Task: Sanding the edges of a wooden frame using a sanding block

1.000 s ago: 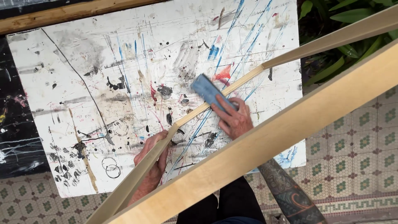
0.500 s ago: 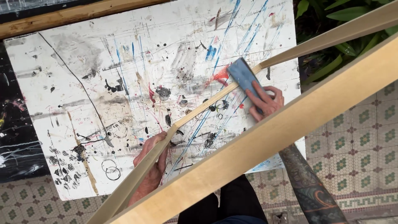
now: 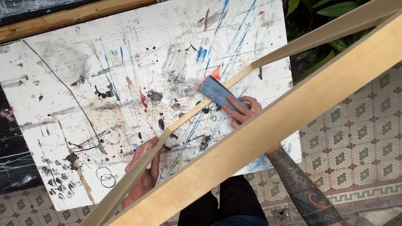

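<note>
Below, right hand (image 3: 245,111) pressing blue sanding block (image 3: 217,93) on thin wooden slat's (image 3: 188,117) edge, left hand (image 3: 144,173) grip closed around slat, paint-splattered board (image 3: 83,83) beneath

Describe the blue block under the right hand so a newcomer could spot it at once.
Start at the paint-splattered white board lying on the tiled floor. A thin wooden bar crosses it diagonally, and the right hand presses a flat blue sanding block against that bar. It is the only solid blue rectangle there.

Right hand (image 3: 245,111) half hidden behind the near wooden bar (image 3: 268,129), left hand (image 3: 144,173) partly covered by the thin strip (image 3: 184,117), both bars cut off at picture edges, board (image 3: 63,83) corner cropped.
</note>
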